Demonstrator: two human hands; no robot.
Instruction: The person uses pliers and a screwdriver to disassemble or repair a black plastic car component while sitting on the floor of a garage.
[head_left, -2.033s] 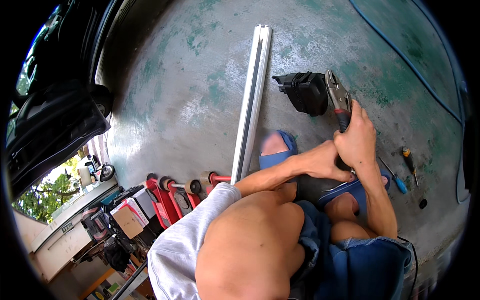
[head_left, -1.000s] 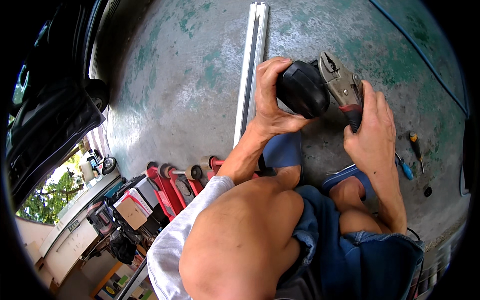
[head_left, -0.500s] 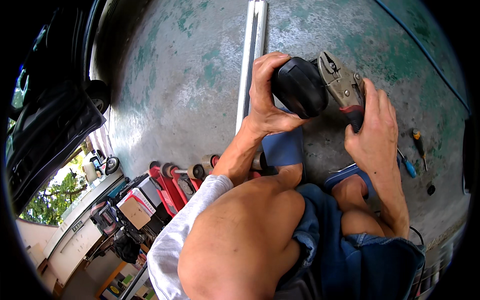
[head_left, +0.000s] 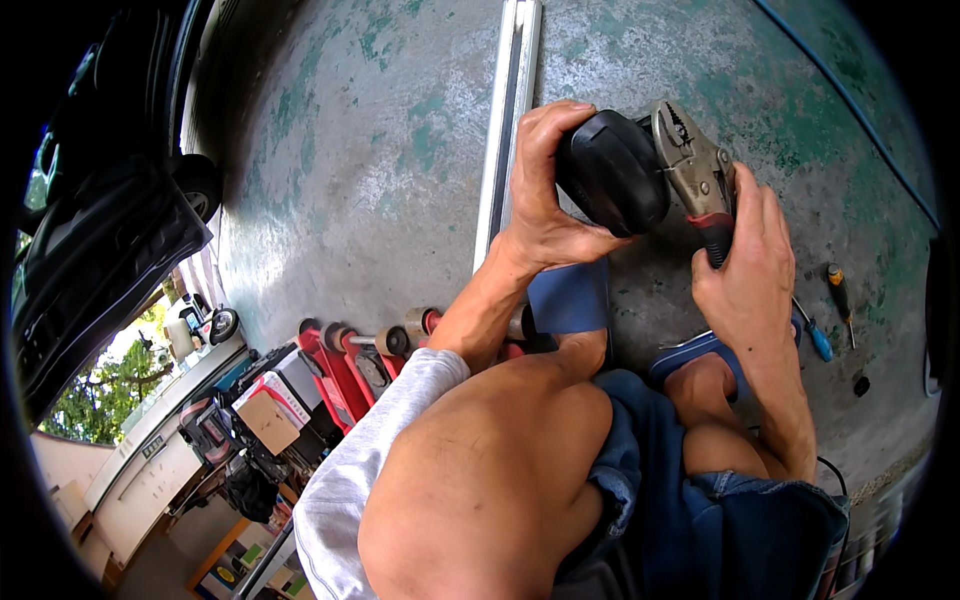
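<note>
My left hand (head_left: 555,190) grips a rounded black plastic part (head_left: 614,172) from its left side, fingers over the top and thumb underneath. My right hand (head_left: 750,265) is closed around the dark, red-trimmed handle of a pair of locking pliers (head_left: 694,165). The pliers point up, their metal jaws right beside the black part's right edge. Whether the jaws bite on anything there I cannot tell, since the part's far side is hidden. Both things are held above the floor, over my feet in blue slippers (head_left: 570,298).
On the floor at right lie an orange-and-black screwdriver (head_left: 840,290), a blue-handled screwdriver (head_left: 820,338) and a small black round piece (head_left: 861,386). A metal rail (head_left: 508,130) runs across the floor. A red floor jack (head_left: 335,375) stands at left; a blue hose (head_left: 850,100) lies at upper right.
The black part and the pliers have shifted slightly to the right together with my left hand. Both hands keep their grips.
</note>
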